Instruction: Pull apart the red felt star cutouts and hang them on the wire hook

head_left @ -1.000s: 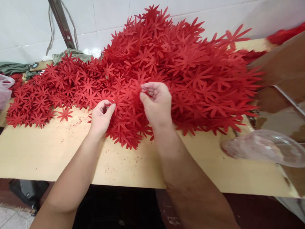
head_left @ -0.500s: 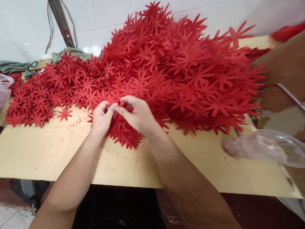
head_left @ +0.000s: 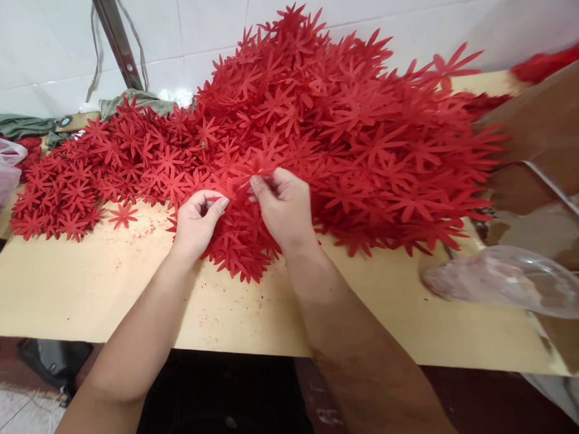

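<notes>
A big heap of red star-shaped fabric flower pieces [head_left: 350,118] spreads over the table, each with several narrow petals. My left hand [head_left: 197,223] is closed in a pinch at the heap's front, with a bit of red petal showing between thumb and fingers. To its right and slightly farther off, my right hand [head_left: 287,207] pinches what looks like a red flower piece, blurred against the heap. The two hands are apart. Below and between them lies a small front mound of flower pieces [head_left: 243,256]. One loose flower piece [head_left: 123,215] lies flat on the wood at left.
The pale wooden table [head_left: 125,300] carries red crumbs near its front. At right sit a clear plastic container [head_left: 520,279] and a brown cardboard box [head_left: 549,125]. A plastic bag [head_left: 4,169] lies at far left, green cloth [head_left: 136,101] behind. A metal bar [head_left: 116,37] leans by the tiled wall.
My hands were together, fingertips touching over a red piece. My right hand has since drawn away to the right and farther from me, while my left hand has stayed nearly in place.
</notes>
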The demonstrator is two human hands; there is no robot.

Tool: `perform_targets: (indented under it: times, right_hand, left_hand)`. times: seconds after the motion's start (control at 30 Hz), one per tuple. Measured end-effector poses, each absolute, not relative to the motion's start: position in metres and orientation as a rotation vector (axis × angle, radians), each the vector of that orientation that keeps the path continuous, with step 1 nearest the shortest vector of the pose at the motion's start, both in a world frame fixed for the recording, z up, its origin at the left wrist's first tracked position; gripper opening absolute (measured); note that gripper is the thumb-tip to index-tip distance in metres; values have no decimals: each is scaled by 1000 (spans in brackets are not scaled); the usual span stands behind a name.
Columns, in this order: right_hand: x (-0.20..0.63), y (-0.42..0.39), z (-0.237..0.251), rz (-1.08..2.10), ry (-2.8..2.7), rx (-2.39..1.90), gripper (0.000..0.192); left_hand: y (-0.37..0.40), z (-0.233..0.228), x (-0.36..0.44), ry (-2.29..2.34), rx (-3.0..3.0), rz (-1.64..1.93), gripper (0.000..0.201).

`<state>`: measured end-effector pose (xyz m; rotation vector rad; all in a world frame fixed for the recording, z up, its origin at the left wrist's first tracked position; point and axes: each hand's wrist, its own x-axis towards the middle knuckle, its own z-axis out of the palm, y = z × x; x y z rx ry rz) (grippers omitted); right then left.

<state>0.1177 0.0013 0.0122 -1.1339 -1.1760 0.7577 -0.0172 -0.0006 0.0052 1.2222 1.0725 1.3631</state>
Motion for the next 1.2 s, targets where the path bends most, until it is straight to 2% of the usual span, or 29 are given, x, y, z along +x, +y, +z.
perform_targets:
  times: [0.13, 0.27, 0.4, 0.5, 0.73, 0.83, 0.9, 0.93, 1.07, 1.1, 1.2]
  right_hand:
    - [130, 12, 3, 668, -1083, -1150, 16]
    - [132, 15, -3, 596, -1222, -1201, 9]
    - [129, 7, 1, 283, -1415, -1367, 27]
    - [126, -2, 10, 99, -1447, -1395, 29]
    - [109, -6, 11, 278, -1742, -1251, 20]
    - [110, -3, 8, 265, -1747, -1303, 20]
    - [116, -3, 9, 233, -1719, -1383, 32]
    - [121, -5, 9, 233, -1718, -1440, 43]
    - [138, -21, 5, 421, -1850, -1723, 105]
    - [140, -27, 3, 489, -1895, -1770, 116]
    - [136, -40, -3, 604, -2035, -1825, 130]
  left_hand:
    - [0, 6, -19, 1093, 1203, 1403, 20]
    - [0, 8, -18, 1139, 1216, 1375, 15]
    - [0, 10, -18, 1196, 1251, 1372, 12]
    - [-1, 10, -18, 1236, 1289, 1348, 13]
    - [-1, 5, -23, 1241, 1409, 1304, 18]
    - [-1, 0, -26, 1370, 1634, 1350, 11]
    - [-1, -4, -28, 1516, 1829, 1369, 8]
    - [-1, -5, -29, 1592, 1896, 1347, 13]
    - [-3, -9, -28, 1779, 1962, 1031, 37]
    - [-4, -10, -26, 1773, 1974, 939, 40]
    - [-8, -9, -20, 1700, 2024, 721, 40]
